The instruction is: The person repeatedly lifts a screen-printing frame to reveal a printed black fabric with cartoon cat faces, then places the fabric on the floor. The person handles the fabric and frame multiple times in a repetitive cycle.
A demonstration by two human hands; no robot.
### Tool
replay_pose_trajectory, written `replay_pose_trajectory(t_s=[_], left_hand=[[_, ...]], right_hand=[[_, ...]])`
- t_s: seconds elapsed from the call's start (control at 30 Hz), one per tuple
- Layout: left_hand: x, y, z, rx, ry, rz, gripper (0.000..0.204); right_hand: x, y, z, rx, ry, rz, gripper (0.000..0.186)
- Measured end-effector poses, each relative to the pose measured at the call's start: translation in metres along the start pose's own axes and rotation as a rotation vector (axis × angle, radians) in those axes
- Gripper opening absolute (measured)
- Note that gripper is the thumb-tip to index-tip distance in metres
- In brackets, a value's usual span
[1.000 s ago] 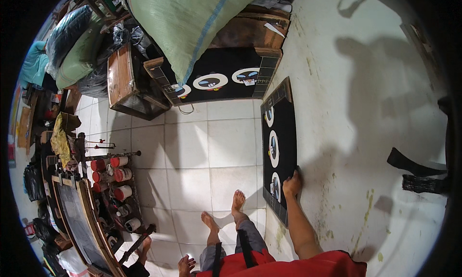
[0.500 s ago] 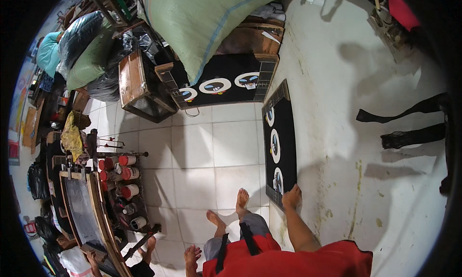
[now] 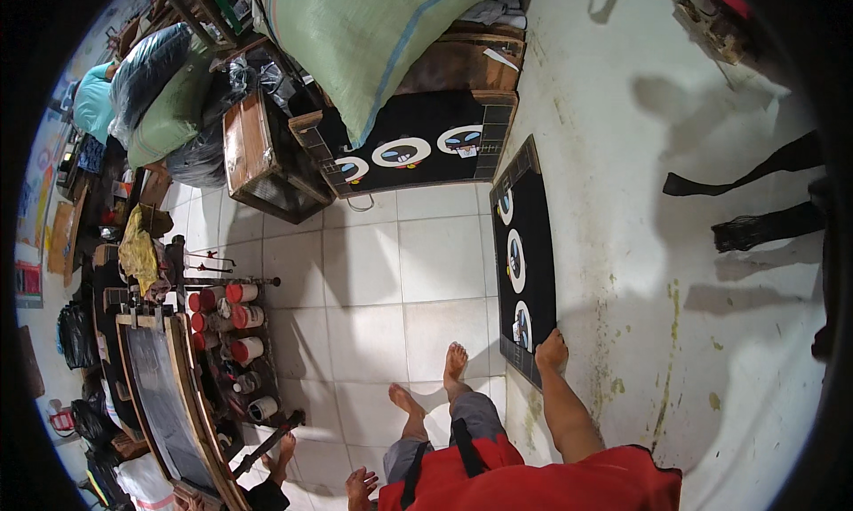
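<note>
My right hand [image 3: 552,349] closes on the near upper corner of a long black board [image 3: 533,244]. White ovals with cartoon-like prints run along this board, which leans against the wall on the right. Low at the picture's bottom, my left hand [image 3: 361,486] hangs by my side with loosely bent fingers apart and nothing in it. Farther off stands a second black board [image 3: 409,175] with similar white oval prints, partly covered by a large pale green sack [image 3: 382,49].
Left of me is a framed printing screen [image 3: 164,387] beside a rack of red-lidded jars [image 3: 247,316]. Another person's foot [image 3: 286,451] and hand show there. A wooden box [image 3: 267,155] stands by piled sacks. Black cloth strips [image 3: 764,228] hang at the right wall.
My view has shifted slightly; my right hand stays at the board's corner. The other person's hand by the printing screen has moved toward the lower edge.
</note>
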State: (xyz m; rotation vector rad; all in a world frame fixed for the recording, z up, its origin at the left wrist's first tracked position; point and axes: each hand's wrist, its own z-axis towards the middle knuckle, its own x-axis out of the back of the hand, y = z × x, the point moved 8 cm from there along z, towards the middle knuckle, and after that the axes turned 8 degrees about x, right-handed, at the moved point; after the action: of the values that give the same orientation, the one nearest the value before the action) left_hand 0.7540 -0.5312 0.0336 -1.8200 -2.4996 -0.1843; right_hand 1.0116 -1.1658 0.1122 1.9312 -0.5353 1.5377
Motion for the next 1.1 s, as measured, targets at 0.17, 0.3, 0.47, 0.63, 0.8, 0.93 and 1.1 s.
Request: replay_pose_trajectory(t_s=[0.17, 0.3, 0.47, 0.63, 0.8, 0.93, 1.1], left_hand=[[-0.010, 0.016, -0.006, -0.046, -0.031, 0.005, 0.039], [-0.017, 0.029, -0.011, -0.054, -0.015, 0.031, 0.038], [-0.018, 0.035, -0.012, -0.093, -0.019, -0.008, 0.038], [-0.029, 0.031, -0.003, -0.089, -0.027, -0.005, 0.042], [-0.054, 0.041, -0.001, -0.149, -0.069, -0.118, 0.037], [-0.058, 0.042, -0.002, -0.189, -0.100, -0.252, 0.041], [-0.035, -0.001, 0.015, -0.156, -0.038, -0.405, 0.034]], right_hand=[[-0.010, 0.004, 0.002, 0.008, -0.040, -0.006, 0.039], [-0.013, 0.006, 0.003, 0.007, 0.000, 0.070, 0.036], [0.011, 0.001, -0.021, 0.059, 0.170, 0.184, 0.044], [0.042, -0.045, -0.061, 0.361, 0.219, 0.366, 0.053], [0.032, -0.106, -0.071, 0.580, -0.087, 0.399, 0.053], [0.021, -0.136, -0.074, 0.698, -0.243, 0.355, 0.051], [-0.009, -0.160, -0.076, 0.819, -0.386, 0.344, 0.053]])
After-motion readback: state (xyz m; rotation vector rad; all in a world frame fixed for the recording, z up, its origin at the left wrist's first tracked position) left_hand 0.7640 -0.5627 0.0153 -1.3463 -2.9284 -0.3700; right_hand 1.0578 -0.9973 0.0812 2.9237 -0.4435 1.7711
